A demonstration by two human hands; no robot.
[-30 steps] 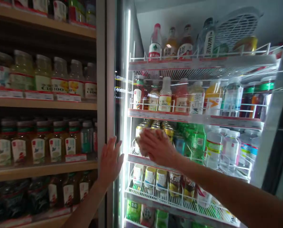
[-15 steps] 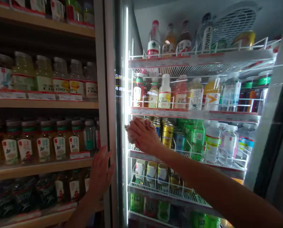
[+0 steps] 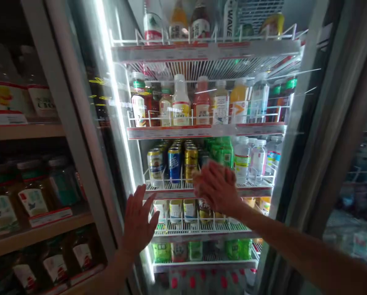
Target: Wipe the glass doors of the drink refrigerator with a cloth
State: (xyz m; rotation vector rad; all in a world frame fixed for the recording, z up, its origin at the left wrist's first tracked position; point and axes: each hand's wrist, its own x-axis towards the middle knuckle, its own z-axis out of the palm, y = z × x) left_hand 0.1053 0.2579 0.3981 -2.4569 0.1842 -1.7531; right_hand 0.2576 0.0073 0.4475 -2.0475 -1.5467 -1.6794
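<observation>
My right hand (image 3: 217,186), smeared by motion, presses a crumpled cloth (image 3: 197,180) against the glass door of a lit drinks cooler; only the cloth's left edge peeks out from under the fingers. Behind it, through the glass, stand gold cans (image 3: 190,162), blue cans (image 3: 174,164) and green bottles (image 3: 224,153). Fingers spread and holding nothing, my left hand (image 3: 139,223) is raised at the lower left of the cooler, near the bright light strip (image 3: 118,106). Whether its palm touches the glass I cannot tell.
Wooden shelves (image 3: 26,132) with bottled drinks stand to the left, beside the grey door frame (image 3: 69,102). Inside the cooler, wire shelves (image 3: 204,132) hold several rows of bottles and cans. A dark frame (image 3: 331,135) edges the right side.
My view has swung right and now faces the cooler squarely. My right hand has moved rightward across the glass with the cloth. My left hand has shifted from the frame toward the cooler.
</observation>
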